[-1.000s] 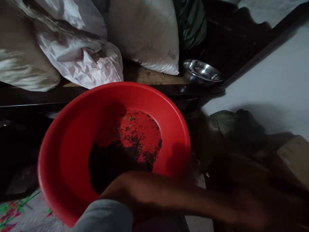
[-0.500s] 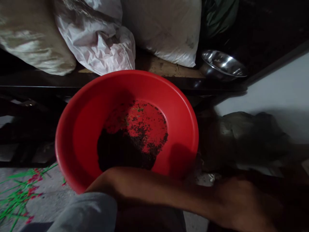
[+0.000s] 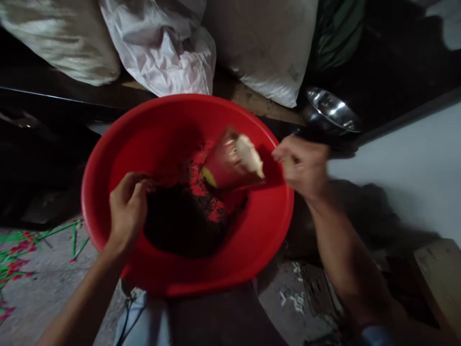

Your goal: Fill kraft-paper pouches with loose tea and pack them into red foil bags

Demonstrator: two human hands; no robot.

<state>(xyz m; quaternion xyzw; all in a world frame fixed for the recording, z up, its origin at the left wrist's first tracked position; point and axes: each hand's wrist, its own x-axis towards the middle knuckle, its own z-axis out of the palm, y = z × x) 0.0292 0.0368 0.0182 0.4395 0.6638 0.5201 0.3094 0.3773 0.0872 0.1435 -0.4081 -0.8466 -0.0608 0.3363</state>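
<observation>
A large red basin (image 3: 273,211) holds a dark, loose heap (image 3: 183,221) with scattered crumbs. My left hand (image 3: 129,206) is inside its left part, beside the heap, with loosely curled, slightly parted fingers and nothing visible in them. At the right rim my right hand (image 3: 306,166) is closed round what looks like the thin handle of a red scoop (image 3: 230,163). The scoop is can-shaped and blurred, tilted over the basin's middle, with a pale end toward the right. Most of its handle is hard to make out.
White and beige sacks (image 3: 169,53) stand on a dark shelf behind the basin. A shiny metal bowl (image 3: 333,110) sits at the shelf's right. Green sticks with red ends (image 3: 18,259) lie on the floor at left, and pale scraps (image 3: 297,300) lie at lower right.
My left hand has come back from the far lower right to the basin's left side. My right hand and the red scoop have come into view over the basin. The view has shifted slightly.
</observation>
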